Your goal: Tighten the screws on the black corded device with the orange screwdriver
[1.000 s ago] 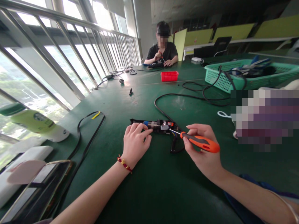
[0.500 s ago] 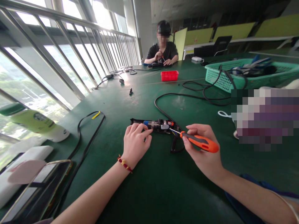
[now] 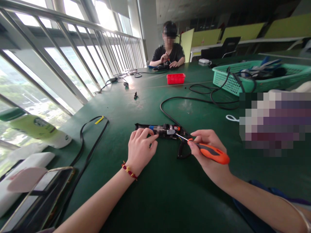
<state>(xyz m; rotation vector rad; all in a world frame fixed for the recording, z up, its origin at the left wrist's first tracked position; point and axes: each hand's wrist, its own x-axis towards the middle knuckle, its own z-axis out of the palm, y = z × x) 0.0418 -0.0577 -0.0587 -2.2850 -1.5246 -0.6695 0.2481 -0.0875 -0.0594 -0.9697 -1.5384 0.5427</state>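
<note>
An opened black device (image 3: 165, 130) with blue and grey inner parts and thin wires lies on the green table (image 3: 145, 200). My left hand (image 3: 141, 147) rests at its left part, fingers curled over the near edge and pressing on it. In my right hand (image 3: 210, 155) is an orange and black screwdriver (image 3: 211, 152), its shaft pointing left and its tip at the wires by the device's right end. A black cable (image 3: 167, 111) runs from the device toward the back right.
A red tray (image 3: 176, 79) and a green basket (image 3: 257, 81) of tools stand farther back. At the left lie a bottle (image 3: 36, 127), a phone (image 3: 41, 197) and a black strap (image 3: 97, 142). Across the table, a person (image 3: 168, 53) works with both hands.
The screwdriver's handle has tilted slightly lower to the right in my right hand, whose fingers have shifted a little. My left hand stays on the device.
</note>
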